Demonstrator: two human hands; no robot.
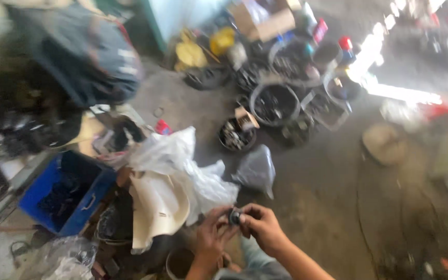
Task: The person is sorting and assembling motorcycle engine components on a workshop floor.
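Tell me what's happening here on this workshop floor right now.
A person holds a small dark round metal part between both hands, the left hand and right hand pinching it together low in the view. Beside them lie a crumpled white plastic bag, a grey plastic bag and a blue plastic crate of dark parts. Farther back, round black tubs of metal pieces sit on the concrete floor. The picture is blurred.
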